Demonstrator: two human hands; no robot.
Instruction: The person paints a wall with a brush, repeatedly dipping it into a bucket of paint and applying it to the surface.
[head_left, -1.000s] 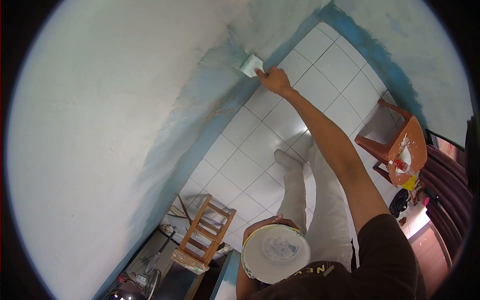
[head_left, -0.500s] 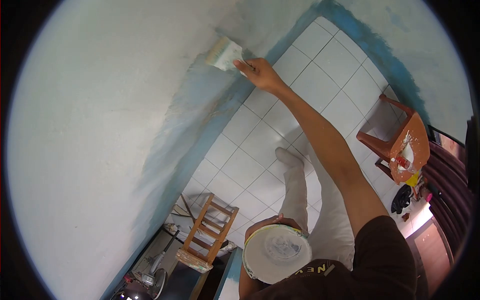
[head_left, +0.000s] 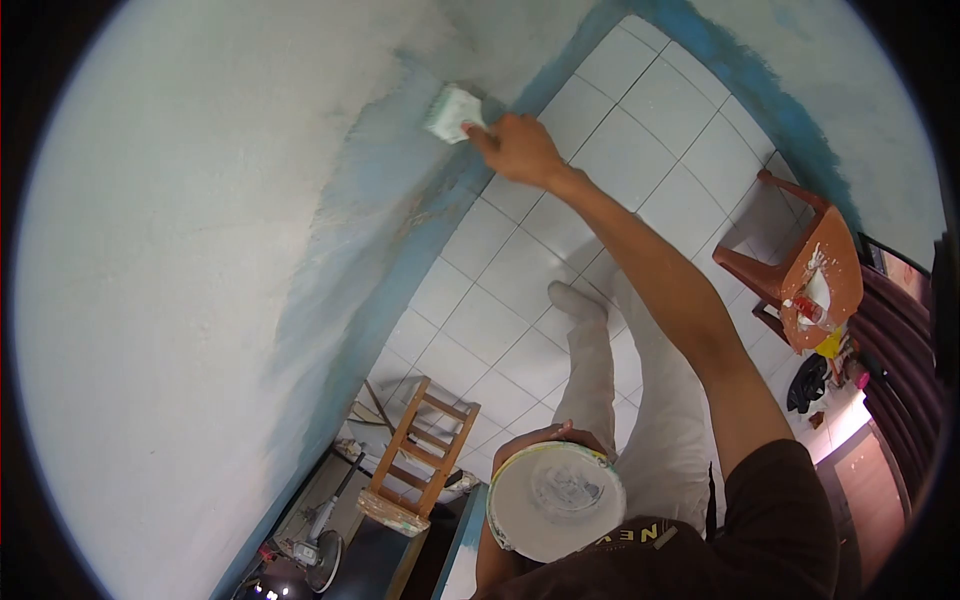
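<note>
My right hand (head_left: 522, 150) grips a wide paintbrush (head_left: 459, 114) by its handle. The brush's bristles are against the wall (head_left: 200, 200), over a blue-grey patch (head_left: 375, 180) low on it. White paint covers the brush's broad head. Close to my body, my left hand (head_left: 560, 434) is wrapped around the far side of a round bucket (head_left: 557, 500). Whitish paint lies inside the bucket, with smears on its rim. Most of the left hand's fingers are hidden behind the bucket.
A wooden step stool (head_left: 425, 450) stands near the wall, beside a fan (head_left: 322, 560). On the right, an orange plastic chair (head_left: 815, 270) carries a paint-spattered bottle (head_left: 810, 310). A black plastic bag (head_left: 806, 385) lies on the tiled floor (head_left: 480, 320) near the dark curtain (head_left: 905, 350).
My right hand and the brush have moved slightly down and to the right in the view, along the wall. The bucket stays in my left hand.
</note>
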